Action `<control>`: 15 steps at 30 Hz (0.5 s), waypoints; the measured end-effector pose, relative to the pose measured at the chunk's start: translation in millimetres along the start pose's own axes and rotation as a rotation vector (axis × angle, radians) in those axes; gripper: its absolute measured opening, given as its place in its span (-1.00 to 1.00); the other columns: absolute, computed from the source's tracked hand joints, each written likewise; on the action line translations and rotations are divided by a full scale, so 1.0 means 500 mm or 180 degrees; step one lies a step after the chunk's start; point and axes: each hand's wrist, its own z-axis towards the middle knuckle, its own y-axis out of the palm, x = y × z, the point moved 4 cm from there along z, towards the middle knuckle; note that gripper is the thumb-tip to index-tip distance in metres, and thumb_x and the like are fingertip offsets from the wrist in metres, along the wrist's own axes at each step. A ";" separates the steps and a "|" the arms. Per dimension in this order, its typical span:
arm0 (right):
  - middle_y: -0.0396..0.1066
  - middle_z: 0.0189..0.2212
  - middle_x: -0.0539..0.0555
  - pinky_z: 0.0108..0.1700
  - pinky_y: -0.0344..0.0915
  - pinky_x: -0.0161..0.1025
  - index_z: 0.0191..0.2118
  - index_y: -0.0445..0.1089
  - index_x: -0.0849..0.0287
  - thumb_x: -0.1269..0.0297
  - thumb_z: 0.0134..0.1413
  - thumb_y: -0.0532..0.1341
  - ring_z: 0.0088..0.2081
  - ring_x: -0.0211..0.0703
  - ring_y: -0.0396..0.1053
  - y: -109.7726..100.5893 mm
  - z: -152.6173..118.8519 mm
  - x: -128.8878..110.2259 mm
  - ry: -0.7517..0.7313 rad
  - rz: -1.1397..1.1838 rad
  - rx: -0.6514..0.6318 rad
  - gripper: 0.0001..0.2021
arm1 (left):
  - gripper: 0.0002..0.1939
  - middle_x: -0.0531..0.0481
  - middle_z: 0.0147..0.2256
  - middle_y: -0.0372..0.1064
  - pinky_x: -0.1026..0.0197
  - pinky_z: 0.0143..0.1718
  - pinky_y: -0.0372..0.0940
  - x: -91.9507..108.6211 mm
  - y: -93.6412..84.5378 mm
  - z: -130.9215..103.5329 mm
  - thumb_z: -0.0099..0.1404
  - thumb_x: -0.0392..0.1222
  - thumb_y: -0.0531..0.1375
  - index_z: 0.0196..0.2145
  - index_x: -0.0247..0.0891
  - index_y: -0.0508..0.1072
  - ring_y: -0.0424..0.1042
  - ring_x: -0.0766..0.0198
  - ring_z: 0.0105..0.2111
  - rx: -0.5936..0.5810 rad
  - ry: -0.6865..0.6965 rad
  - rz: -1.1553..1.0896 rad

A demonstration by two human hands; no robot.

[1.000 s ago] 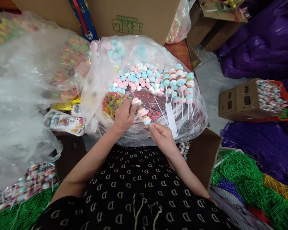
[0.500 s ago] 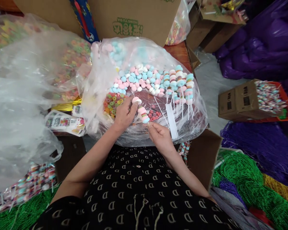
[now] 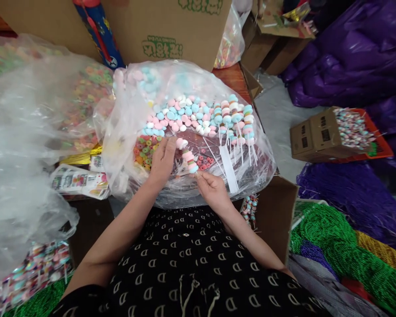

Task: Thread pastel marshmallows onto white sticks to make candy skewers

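Observation:
My right hand (image 3: 212,188) pinches the lower end of a candy skewer (image 3: 189,162) stacked with pink, white, blue and brownish pieces. At the skewer's upper end is my left hand (image 3: 165,159), its fingertips around pink and white candies (image 3: 181,143). Behind the hands lie loose pink, blue and white candies (image 3: 185,115) on a clear plastic bag. Small ring candies (image 3: 145,149) are left of my left hand, and red rings (image 3: 205,160) lie right of the skewer. Finished-looking skewers (image 3: 236,115) rest at the right beside white strips (image 3: 229,169).
Big plastic bags of ring candies (image 3: 82,105) fill the left. A cardboard box (image 3: 165,26) and a blue tube (image 3: 100,35) stand behind. An open carton (image 3: 277,211) is at the near right, with a box of wrapped sticks (image 3: 354,127) farther right.
The view has shifted, so most things appear farther left and slightly lower. My left hand's fingers have straightened a little beside the skewer's top; my right hand keeps its pinch.

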 end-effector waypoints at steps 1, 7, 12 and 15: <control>0.08 -0.64 -0.11 -0.43 0.06 -0.26 -0.25 0.60 0.18 -0.09 0.30 0.19 -0.51 -0.22 0.12 0.000 -0.001 -0.003 -0.0028 -0.0040 -0.0008 -0.57 | -0.53 -0.02 -0.33 0.51 0.12 -0.26 0.43 -0.005 0.007 0.001 0.50 0.32 0.12 -0.25 -0.15 0.46 0.51 0.20 -0.34 0.0040 -0.0173 -0.0306; 0.11 -0.62 -0.09 -0.40 0.12 -0.26 -0.33 0.56 0.14 -0.05 0.33 0.16 -0.48 -0.20 0.15 0.003 -0.006 -0.013 -0.0181 -0.0192 -0.0054 -0.60 | -0.82 0.02 -0.36 0.50 0.10 -0.23 0.50 -0.017 0.037 0.007 0.40 -0.01 0.23 -0.27 -0.12 0.35 0.58 0.19 -0.31 0.0089 -0.0843 -0.1300; 0.21 -0.56 -0.06 -0.31 0.20 -0.25 -0.41 0.50 0.14 0.02 0.34 0.17 -0.45 -0.21 0.21 0.002 -0.007 -0.019 -0.0308 -0.0260 -0.0131 -0.61 | -0.73 0.00 -0.44 0.46 0.06 -0.28 0.51 -0.008 0.038 0.005 0.44 0.08 0.14 -0.28 -0.14 0.45 0.57 0.16 -0.38 -0.0190 -0.0903 -0.1354; 0.29 -0.53 -0.04 -0.28 0.24 -0.24 -0.34 0.56 0.16 0.01 0.35 0.17 -0.41 -0.18 0.27 0.003 -0.010 -0.019 -0.0328 -0.0214 -0.0167 -0.62 | -0.67 0.00 -0.45 0.46 0.10 -0.31 0.48 -0.006 0.034 0.001 0.47 0.14 0.17 -0.33 -0.14 0.44 0.55 0.20 -0.41 -0.0306 -0.0760 -0.1138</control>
